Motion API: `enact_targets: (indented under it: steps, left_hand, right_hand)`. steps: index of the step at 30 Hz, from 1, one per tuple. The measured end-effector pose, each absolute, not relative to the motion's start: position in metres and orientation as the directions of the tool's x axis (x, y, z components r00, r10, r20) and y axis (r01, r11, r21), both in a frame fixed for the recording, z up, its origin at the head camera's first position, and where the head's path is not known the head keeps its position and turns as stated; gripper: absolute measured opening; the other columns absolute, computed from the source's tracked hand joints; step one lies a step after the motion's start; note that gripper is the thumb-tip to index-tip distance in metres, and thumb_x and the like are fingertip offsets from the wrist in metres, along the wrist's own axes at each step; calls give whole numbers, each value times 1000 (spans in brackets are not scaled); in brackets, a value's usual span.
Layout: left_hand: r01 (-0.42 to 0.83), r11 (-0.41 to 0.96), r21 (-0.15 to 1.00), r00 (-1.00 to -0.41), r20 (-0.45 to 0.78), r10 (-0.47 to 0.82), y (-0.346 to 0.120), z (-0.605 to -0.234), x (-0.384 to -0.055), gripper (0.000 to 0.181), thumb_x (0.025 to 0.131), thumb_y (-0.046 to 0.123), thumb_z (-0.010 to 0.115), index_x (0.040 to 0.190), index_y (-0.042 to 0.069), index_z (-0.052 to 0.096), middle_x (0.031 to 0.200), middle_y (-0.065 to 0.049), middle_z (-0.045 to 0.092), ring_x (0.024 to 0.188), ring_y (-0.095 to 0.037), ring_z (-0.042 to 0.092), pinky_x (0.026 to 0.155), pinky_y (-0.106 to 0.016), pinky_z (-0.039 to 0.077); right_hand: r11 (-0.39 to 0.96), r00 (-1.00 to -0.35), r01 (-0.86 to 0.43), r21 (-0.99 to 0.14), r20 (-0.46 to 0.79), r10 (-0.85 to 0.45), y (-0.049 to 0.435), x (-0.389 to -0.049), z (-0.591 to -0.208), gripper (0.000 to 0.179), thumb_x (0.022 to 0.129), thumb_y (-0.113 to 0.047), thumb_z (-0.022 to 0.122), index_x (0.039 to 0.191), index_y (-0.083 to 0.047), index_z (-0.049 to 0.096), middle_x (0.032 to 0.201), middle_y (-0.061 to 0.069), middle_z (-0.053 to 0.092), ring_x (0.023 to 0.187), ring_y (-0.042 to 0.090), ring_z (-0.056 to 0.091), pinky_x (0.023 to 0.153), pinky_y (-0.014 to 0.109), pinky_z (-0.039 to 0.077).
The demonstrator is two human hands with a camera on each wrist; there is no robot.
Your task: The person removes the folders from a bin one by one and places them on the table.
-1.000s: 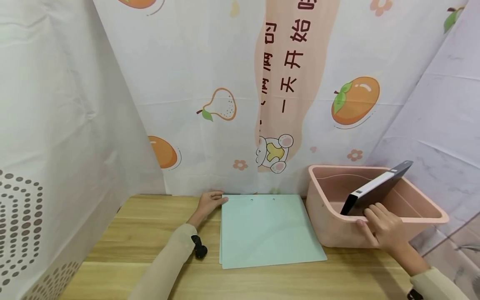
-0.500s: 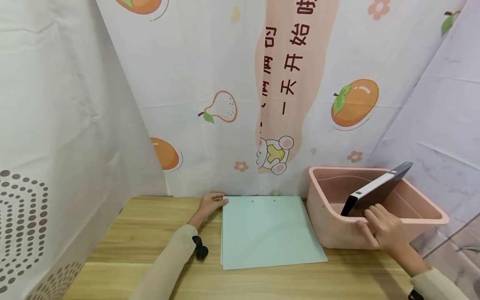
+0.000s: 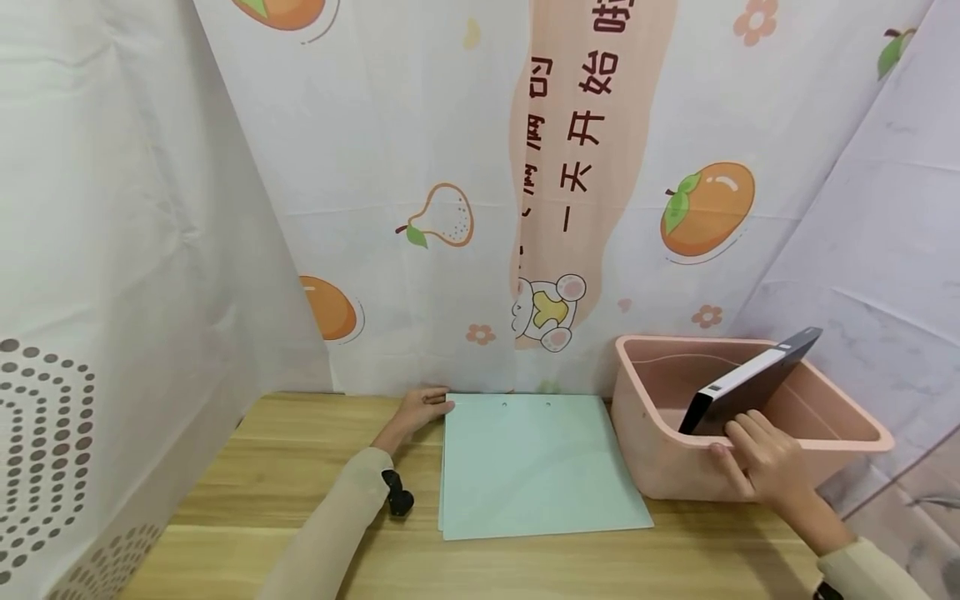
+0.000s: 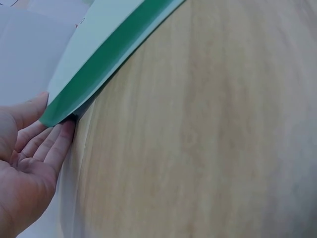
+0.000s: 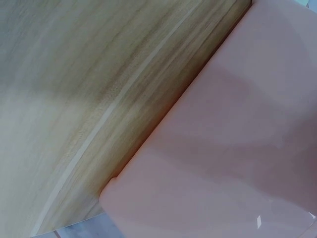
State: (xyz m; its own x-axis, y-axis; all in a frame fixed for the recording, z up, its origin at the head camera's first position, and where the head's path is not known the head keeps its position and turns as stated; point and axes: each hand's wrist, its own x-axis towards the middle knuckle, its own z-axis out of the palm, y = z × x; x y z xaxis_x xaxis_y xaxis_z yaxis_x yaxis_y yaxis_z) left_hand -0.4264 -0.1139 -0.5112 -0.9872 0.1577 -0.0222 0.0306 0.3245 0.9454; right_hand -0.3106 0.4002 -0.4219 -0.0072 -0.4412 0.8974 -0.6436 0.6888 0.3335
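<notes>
One printed curtain [image 3: 480, 267] just behind folder [image 3: 543, 467] and pink bin [image 3: 675, 471].

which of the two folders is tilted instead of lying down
The black folder: it leans at a slant, partly inside the pink bin, while the mint-green folder lies on the wooden table.

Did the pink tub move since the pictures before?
No, not that I can see: against the printed curtain behind it, the pink tub sits in the same spot.
</notes>
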Motion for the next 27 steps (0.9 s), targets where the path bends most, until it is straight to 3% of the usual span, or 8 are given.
enact_targets:
  steps: [27]
  left_hand:
    - [73,331,941,-995,46,87,-107,-508,-423,44,97,14,72,136,-3,62,141,-24,60,131,-41,57,103,-46,54]
  right_hand:
    - [696,-16,-625,353,886,-463,399,-304,-414,56,104,-41,44,66,-1,47,62,7,42,55,21,36,44,25,21]
